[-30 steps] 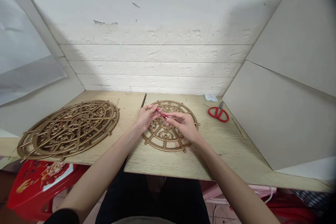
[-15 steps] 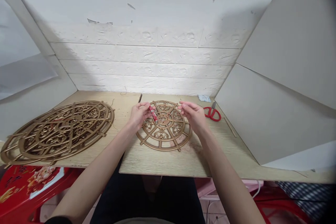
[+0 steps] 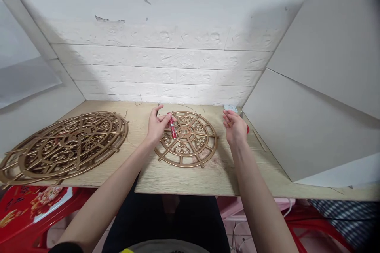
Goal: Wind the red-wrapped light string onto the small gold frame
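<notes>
My left hand (image 3: 157,125) is closed, its thumb and fingers pinching a short red tube with silvery bands (image 3: 173,129). The tube is tilted over the left part of a round gold openwork disc (image 3: 181,162), which lies flat on the table. To the right of the disc, my right hand (image 3: 236,128) is raised with its fingers curled together. Something thin and golden may be between them, too small to make out. Behind this hand are red-handled scissors, mostly hidden, with a bit of red handle (image 3: 247,129) showing.
Several similar gold discs (image 3: 74,170) are stacked at the left of the wooden table (image 3: 184,182). A small light-blue packet (image 3: 230,108) and a thin stick (image 3: 259,140) lie at the right. White panels (image 3: 320,87) stand on both sides, with a brick-patterned wall (image 3: 178,59) behind.
My right hand has moved right, away from the disc, and now covers most of the scissors. My left hand has stayed near its place, and the red tube stands more upright.
</notes>
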Demonstrator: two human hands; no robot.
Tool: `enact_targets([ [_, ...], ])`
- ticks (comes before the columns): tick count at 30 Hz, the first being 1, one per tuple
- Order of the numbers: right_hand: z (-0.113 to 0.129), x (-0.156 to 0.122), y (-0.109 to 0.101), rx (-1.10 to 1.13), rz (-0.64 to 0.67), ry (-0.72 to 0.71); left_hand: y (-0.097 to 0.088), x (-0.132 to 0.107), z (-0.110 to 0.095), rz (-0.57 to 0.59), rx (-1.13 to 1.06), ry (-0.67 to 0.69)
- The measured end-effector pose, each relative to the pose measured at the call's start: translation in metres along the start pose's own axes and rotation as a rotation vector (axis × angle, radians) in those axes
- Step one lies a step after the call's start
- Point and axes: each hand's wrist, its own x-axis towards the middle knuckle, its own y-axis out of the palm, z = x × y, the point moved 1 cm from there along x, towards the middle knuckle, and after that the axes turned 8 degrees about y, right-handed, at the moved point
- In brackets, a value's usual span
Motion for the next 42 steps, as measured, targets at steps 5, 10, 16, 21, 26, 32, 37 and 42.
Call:
enact_targets([
  [5, 0.0, 0.001, 0.002, -0.142, -0.105, -0.307, 0.001, -0.001, 0.0, 0.038, -0.005, -0.045],
  [10, -0.011, -0.002, 0.01, -0.584, 0.05, -0.333, 0.004, 0.0, -0.003, 0.048, -0.017, -0.082],
  [16, -0.025, -0.019, 0.019, -1.384, 0.092, -0.442, 0.003, 0.0, -0.003, 0.06, -0.031, -0.102],
  [21, -0.031, -0.022, 0.023, -1.551, 0.041, -0.536, 0.004, 0.0, -0.006, 0.093, -0.082, -0.116],
  [26, -0.034, -0.017, 0.022, -1.543, 0.032, -0.482, 0.007, -0.003, -0.007, 0.189, -0.097, -0.106],
  [32, -0.028, -0.016, 0.025, -1.214, 0.005, -0.4, 0.007, -0.005, -0.005, 0.231, -0.06, -0.115],
  [37, -0.021, -0.01, 0.023, -0.536, 0.129, -0.261, 0.005, -0.004, -0.006, 0.216, -0.075, -0.152],
  [42, -0.016, -0.006, 0.018, -0.252, 0.117, -0.201, 0.007, -0.004, -0.007, 0.207, -0.097, -0.178],
])
